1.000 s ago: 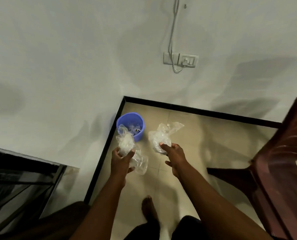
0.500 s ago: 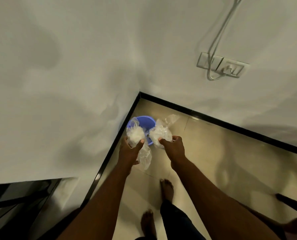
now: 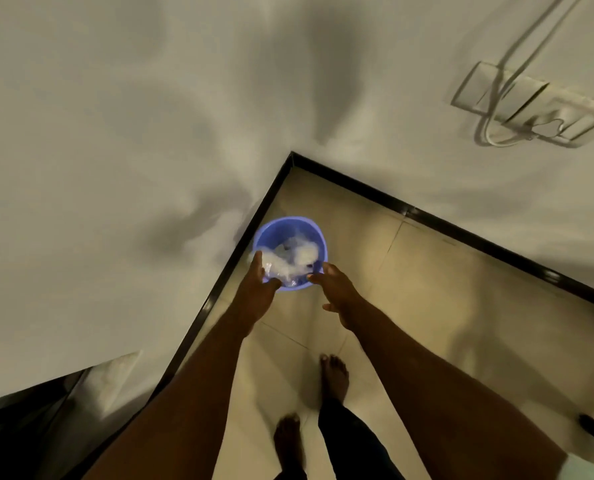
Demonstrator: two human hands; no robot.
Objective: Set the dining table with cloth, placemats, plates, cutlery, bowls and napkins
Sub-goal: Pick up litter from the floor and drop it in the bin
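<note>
The crumpled clear plastic wrappers (image 3: 290, 259) lie blurred in and just over the mouth of the small round blue plastic bin (image 3: 318, 237), which stands on the beige tiled floor (image 3: 409, 289) in the corner where the two white walls (image 3: 115, 168) meet along a black skirting strip (image 3: 219, 289). They are straight ahead of and below both my hands. My left hand (image 3: 259, 284) is the nearer one: it hangs over the bin's near-left rim, fingers spread, and a trailing bit of wrapper lies against them; whether I have fully let go I cannot tell through the blur. My right hand (image 3: 333, 289) hovers just beside the near-right rim, fingers loose and holding nothing. I judge the wrappers are as good as binned, so the coming move is away from this corner, back toward the table things. My bare feet (image 3: 333, 379) stand on the tiles below. A white switch plate with a looping cable (image 3: 530, 105) sits on the right wall.
</note>
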